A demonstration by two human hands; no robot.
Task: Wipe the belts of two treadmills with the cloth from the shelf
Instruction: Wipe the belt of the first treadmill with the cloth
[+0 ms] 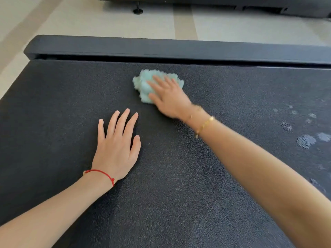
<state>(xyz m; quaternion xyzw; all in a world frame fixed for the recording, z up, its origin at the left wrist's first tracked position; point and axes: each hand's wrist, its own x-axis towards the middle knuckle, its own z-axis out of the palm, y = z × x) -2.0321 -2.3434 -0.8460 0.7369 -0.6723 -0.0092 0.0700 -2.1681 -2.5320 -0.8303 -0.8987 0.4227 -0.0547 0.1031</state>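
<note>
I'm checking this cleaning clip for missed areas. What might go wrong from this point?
The wet patches sit near the belt's right side, away from the cloth under the right hand, so they may be skipped. The left hand lies flat on the belt and may leave fresh marks. The cloth is bunched, so each pass probably covers little.

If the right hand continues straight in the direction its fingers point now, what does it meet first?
Probably the dark side rail beyond the black textured treadmill belt. The right hand presses the crumpled mint-green cloth, fingers pointing up-left; only bare belt shows between, though depth is uncertain.
</note>
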